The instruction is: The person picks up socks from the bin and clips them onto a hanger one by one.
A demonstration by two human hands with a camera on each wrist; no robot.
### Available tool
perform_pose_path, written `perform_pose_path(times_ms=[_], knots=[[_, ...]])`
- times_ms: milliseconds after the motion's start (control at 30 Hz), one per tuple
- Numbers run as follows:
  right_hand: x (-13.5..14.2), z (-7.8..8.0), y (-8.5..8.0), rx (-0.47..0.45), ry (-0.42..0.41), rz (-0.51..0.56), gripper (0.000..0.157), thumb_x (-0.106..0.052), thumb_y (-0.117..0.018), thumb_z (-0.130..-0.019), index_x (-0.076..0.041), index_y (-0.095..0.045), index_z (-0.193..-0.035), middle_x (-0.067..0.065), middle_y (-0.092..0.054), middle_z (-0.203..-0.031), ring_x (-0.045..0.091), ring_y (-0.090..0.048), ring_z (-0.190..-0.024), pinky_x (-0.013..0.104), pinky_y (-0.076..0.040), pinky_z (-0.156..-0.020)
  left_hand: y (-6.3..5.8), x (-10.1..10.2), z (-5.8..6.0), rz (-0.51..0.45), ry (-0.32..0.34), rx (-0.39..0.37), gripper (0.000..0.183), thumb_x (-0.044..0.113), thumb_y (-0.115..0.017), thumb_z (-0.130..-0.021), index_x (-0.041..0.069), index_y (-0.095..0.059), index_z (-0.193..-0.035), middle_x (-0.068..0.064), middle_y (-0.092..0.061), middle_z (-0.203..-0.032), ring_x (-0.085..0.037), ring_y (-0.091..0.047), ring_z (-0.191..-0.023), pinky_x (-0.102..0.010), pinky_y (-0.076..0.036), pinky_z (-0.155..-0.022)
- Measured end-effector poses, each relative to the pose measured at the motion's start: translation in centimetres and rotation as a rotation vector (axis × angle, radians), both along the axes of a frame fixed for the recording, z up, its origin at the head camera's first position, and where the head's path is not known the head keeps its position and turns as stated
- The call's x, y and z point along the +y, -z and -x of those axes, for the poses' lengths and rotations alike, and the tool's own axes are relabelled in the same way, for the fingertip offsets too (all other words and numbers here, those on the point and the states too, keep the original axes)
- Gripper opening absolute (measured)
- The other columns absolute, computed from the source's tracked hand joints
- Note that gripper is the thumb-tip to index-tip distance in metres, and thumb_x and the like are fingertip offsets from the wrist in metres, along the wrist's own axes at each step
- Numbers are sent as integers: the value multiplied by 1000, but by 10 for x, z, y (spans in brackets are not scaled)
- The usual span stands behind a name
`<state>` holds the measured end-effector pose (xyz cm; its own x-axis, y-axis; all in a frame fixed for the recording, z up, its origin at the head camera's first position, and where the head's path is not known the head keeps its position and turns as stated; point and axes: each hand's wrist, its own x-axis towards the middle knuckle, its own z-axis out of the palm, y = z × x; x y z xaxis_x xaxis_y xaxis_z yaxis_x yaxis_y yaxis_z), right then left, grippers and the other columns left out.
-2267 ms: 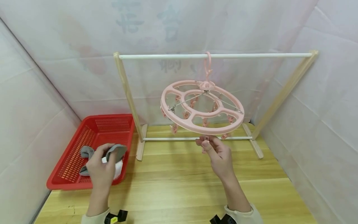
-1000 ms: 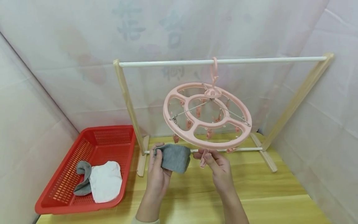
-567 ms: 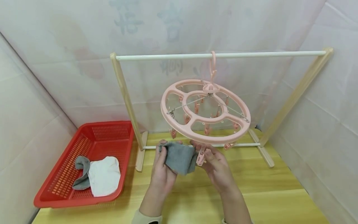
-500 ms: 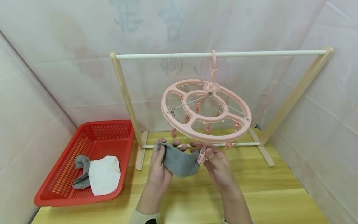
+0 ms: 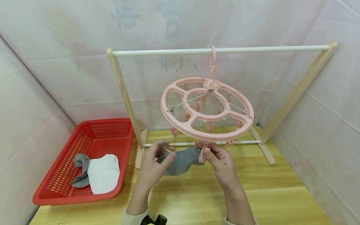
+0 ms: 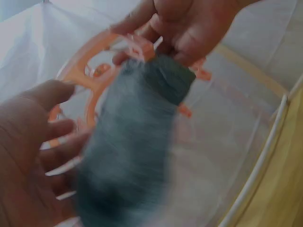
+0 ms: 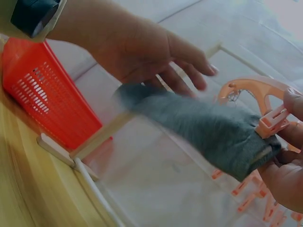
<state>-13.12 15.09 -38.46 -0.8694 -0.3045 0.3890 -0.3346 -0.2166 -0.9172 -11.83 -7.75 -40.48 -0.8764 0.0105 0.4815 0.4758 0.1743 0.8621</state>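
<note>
So the right hand (image 5: 220,157) has a pink clip (image 5: 203,152) pinched between thumb and fingers, and that clip sits right on the cuff of a gray sock (image 5: 180,163). The sock hangs out sideways from there, toward the left hand (image 5: 151,168), just under the front edge of the pink hanger (image 5: 208,136) and above the table (image 5: 197,200). The left hand has nothing in its grip: fingers loosely bent and spread, right by the sock's toe end, and the right wrist view shows a blurry sock just below the fingers. Can't really tell if they're brushing it. The hanger is hooked over the white bar (image 5: 258,49) of a wooden stand (image 5: 121,84), tilted a bit, with a bunch more clips dangling around it. Over on the left there's a red basket (image 5: 76,200) on the table, with a second sock (image 5: 81,180), also gray, curled up against a white cloth (image 5: 104,175) inside.
</note>
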Motion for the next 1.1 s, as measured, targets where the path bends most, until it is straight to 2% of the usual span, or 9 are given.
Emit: perform_pose_path(times_ms=[67,133,233,367,467,600,867,967,1100], knots=[[-1,0,-2,16,-5,-13,29,-6,-46,-105,15,-59,-121,-1,-64,-94,8,-58,-80,23,-50,-73,-1,7,-1,139,56,-2,37,18,-76,-90,18,-63,-124,-1,-73,-100,-11,-66,-77,-28,-56,-70],[-1,1,-3,25,-9,-25,30,-6,-46,-105,16,-58,-122,0,-63,-94,8,-57,-80,23,-50,-72,-1,18,-1,187,122,-41,36,27,-76,-89,22,-64,-123,2,-73,-97,-8,-64,-70,-28,-56,-64],[-3,0,-4,10,-4,-35,30,-7,-46,-105,15,-58,-123,1,-65,-100,8,-58,-85,23,-51,-74,2,35,2,163,185,-68,30,30,-75,-90,20,-68,-117,4,-73,-91,-6,-62,-67,-27,-54,-58],[-4,-4,-5,-15,48,-39,30,-8,-46,-105,13,-58,-123,2,-67,-117,10,-59,-104,23,-51,-87,6,45,5,70,232,-55,15,18,-71,-93,15,-70,-108,1,-71,-86,-6,-60,-68,-26,-52,-56],[-2,-6,-4,-27,115,-29,25,-8,-47,-105,12,-59,-114,5,-65,-123,15,-58,-118,24,-48,-99,8,43,6,22,229,-53,10,12,-67,-96,15,-69,-105,-1,-67,-88,-9,-58,-71,-27,-50,-58],[-1,-7,-5,-42,160,22,21,-9,-45,-105,8,-57,-108,6,-63,-114,18,-59,-111,26,-48,-99,10,39,6,-34,196,-49,8,11,-62,-99,13,-65,-106,-4,-66,-93,-13,-60,-78,-30,-52,-64],[-2,-6,-6,-81,195,202,25,-11,-44,-105,3,-58,-120,6,-66,-104,17,-66,-101,32,-53,-95,10,41,3,-101,168,-35,18,8,-63,-97,11,-66,-114,-10,-69,-94,-12,-62,-76,-30,-53,-62],[-2,-6,-7,-84,204,230,26,-10,-45,-105,5,-57,-123,10,-67,-106,17,-68,-95,33,-55,-93,9,42,2,-142,147,-73,18,9,-68,-94,13,-69,-112,-7,-69,-91,-10,-61,-72,-29,-52,-60],[-3,-7,-9,-74,228,231,28,-9,-48,-104,9,-56,-124,9,-67,-105,16,-68,-93,32,-56,-91,9,44,1,-179,168,-52,17,5,-71,-92,9,-68,-108,-9,-68,-90,-10,-61,-74,-29,-52,-62]])
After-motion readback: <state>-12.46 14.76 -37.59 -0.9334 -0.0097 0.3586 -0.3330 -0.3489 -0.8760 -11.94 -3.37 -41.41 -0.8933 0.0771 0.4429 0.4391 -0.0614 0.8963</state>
